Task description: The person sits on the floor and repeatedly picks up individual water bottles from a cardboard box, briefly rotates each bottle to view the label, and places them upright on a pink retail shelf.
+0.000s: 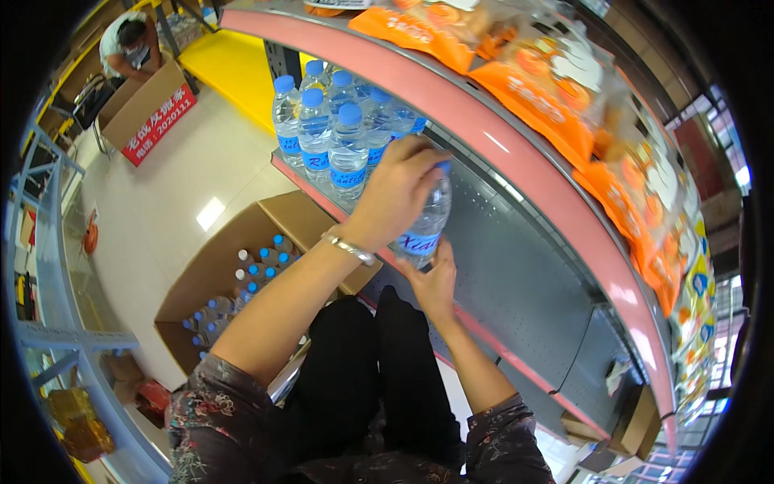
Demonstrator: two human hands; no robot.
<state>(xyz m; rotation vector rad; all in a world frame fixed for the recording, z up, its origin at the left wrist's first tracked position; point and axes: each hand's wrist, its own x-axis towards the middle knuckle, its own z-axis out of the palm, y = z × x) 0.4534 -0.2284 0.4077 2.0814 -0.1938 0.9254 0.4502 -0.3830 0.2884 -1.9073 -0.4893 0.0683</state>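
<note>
A clear plastic water bottle [428, 213] with a blue cap and a printed label is held upright between both hands, a little tilted. From above, my left hand [406, 172] grips it around the cap and neck; a silver bracelet [349, 247] circles that wrist. Low on the bottle, the fingers and thumb of my right hand [436, 275] hold its base. Just left of my left hand, several similar blue-capped bottles [348, 151] stand in close rows on the grey metal shelf [514, 272]. My left hand hides part of those rows.
Orange-trimmed snack packs [532, 103] fill the upper shelf, whose pink edge [447, 112] overhangs my hands. On the floor at left, an open cardboard box [199, 266] contains several bottles [257, 272]. Farther off, a person [130, 45] bends over another carton [142, 112]. A blue metal rack [57, 242] stands left.
</note>
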